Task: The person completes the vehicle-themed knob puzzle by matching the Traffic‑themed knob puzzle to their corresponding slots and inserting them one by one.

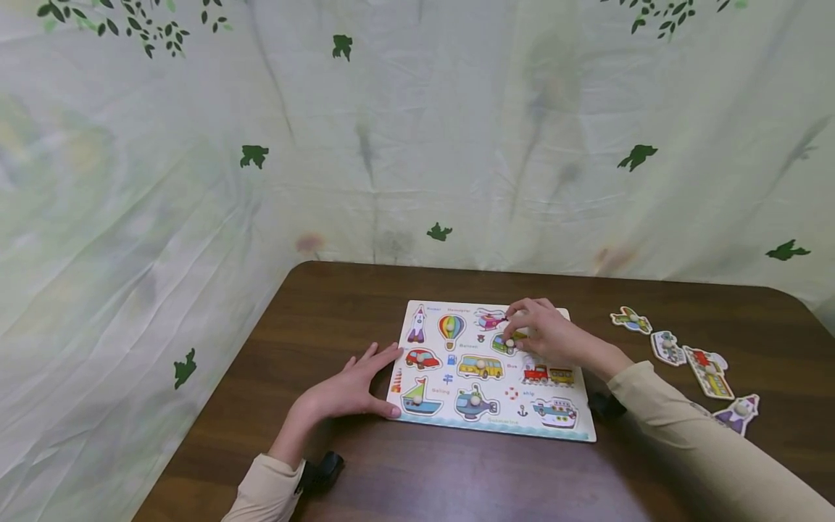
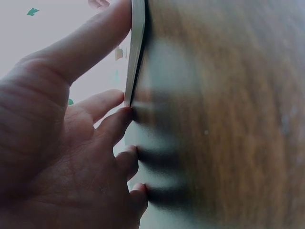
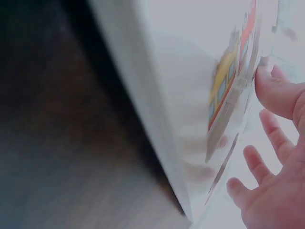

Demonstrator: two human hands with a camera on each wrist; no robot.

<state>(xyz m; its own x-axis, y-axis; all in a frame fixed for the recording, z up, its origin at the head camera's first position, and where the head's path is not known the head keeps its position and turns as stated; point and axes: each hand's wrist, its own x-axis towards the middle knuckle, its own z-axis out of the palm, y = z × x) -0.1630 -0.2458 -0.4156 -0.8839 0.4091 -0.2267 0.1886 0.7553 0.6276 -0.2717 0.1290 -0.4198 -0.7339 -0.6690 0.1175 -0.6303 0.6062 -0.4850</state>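
Observation:
A white wooden peg puzzle board [image 1: 450,428] with printed vehicles lies on the table. My right hand [image 1: 546,330] reaches over its upper right part. Thumb and index finger pinch the small knob of a green vehicle puzzle piece [image 1: 501,345], which sits at its picture on the board; the fingers partly cover it. In the right wrist view the other fingers of the right hand [image 3: 276,157] spread away from the board. My left hand [image 1: 352,386] touches the board's left edge with thumb and fingertips, fingers fairly straight; the left wrist view shows them along the board's side.
Right of the board lie several loose pieces: an aircraft piece [image 1: 630,320], a small white-edged piece [image 1: 668,349], a red and yellow piece [image 1: 709,372] and a purple rocket piece [image 1: 739,415], partly behind the right sleeve. A bus piece [image 1: 480,366] and submarine piece [image 1: 476,402] sit on the board.

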